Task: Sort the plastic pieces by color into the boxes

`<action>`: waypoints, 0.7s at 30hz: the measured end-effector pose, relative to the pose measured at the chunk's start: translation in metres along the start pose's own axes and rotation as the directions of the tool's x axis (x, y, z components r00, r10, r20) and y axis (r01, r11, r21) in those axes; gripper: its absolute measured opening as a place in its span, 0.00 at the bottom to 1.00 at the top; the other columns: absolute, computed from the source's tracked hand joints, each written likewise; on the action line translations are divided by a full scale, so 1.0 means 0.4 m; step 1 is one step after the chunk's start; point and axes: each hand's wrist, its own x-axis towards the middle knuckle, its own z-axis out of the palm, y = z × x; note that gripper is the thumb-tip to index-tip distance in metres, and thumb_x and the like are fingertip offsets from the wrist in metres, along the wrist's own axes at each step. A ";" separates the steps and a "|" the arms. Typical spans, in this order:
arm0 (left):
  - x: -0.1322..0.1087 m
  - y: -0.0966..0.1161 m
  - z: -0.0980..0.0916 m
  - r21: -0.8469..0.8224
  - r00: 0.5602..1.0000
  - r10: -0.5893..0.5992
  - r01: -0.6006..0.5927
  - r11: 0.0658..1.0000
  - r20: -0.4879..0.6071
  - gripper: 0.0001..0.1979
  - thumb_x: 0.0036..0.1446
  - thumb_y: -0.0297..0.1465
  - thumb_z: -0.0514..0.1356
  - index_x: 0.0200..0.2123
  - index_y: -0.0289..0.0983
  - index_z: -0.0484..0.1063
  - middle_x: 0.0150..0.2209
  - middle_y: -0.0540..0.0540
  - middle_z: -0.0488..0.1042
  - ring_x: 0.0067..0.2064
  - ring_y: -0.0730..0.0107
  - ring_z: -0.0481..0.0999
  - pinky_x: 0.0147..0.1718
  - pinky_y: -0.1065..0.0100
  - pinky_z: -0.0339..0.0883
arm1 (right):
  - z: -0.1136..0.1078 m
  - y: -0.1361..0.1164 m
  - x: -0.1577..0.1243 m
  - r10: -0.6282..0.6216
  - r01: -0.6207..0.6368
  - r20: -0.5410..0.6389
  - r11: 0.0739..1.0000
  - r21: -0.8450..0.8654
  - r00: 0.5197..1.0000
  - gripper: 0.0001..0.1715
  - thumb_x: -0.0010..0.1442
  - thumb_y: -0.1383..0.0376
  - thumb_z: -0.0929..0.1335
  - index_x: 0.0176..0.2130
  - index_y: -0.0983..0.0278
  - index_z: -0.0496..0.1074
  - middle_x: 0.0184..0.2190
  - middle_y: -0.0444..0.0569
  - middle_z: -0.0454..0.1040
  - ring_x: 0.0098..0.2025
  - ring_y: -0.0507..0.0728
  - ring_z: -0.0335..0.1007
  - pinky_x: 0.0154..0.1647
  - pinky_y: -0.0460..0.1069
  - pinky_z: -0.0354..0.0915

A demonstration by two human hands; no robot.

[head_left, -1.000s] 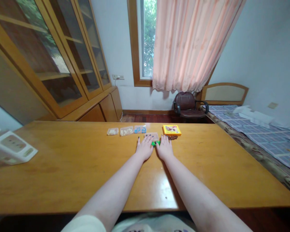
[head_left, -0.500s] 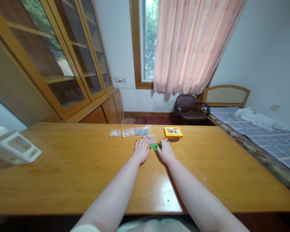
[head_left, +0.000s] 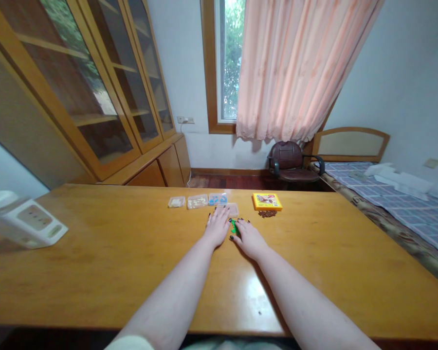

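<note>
Small bright green pieces (head_left: 234, 226) lie on the wooden table (head_left: 138, 253) between my two hands. My left hand (head_left: 217, 227) rests palm down with its fingers spread, their tips near a clear plastic box (head_left: 232, 210). On the other side, my right hand (head_left: 250, 238) lies with fingers stretched out and touches the green pieces at their right edge; its thumb is apart from the fingers. Behind are a box of blue pieces (head_left: 218, 199), a box of pale pieces (head_left: 197, 201) and a smaller box (head_left: 176, 201).
A yellow box (head_left: 267, 201) stands at the back right, with a pile of brown pieces (head_left: 267, 214) before it. At the far left is a white and clear container (head_left: 32, 221). Beyond the table are a chair (head_left: 288, 160) and a bed (head_left: 394, 194).
My right hand has shifted against the green pieces, which now form a narrower group. Its thumb has moved nearer to me. The whole view has moved slightly.
</note>
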 end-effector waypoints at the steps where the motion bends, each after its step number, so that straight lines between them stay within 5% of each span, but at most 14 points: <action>1: 0.002 0.000 0.000 0.000 1.000 0.000 0.000 1.000 0.001 0.27 0.63 0.36 0.42 0.65 0.44 0.49 0.67 0.53 0.46 0.68 0.59 0.39 0.64 0.47 0.37 | 0.000 -0.002 0.002 -0.009 0.009 -0.007 1.000 0.005 1.000 0.33 0.60 0.55 0.64 0.59 0.71 0.62 0.59 0.62 0.62 0.61 0.64 0.56 0.63 0.57 0.51; 21: -0.007 -0.008 0.016 0.019 0.996 0.034 -0.033 0.999 -0.087 0.25 0.63 0.37 0.43 0.63 0.45 0.55 0.65 0.52 0.54 0.65 0.58 0.49 0.64 0.51 0.41 | -0.006 -0.018 0.015 -0.174 0.173 0.025 0.983 0.060 0.984 0.34 0.58 0.55 0.66 0.59 0.69 0.61 0.59 0.61 0.61 0.62 0.62 0.55 0.62 0.57 0.51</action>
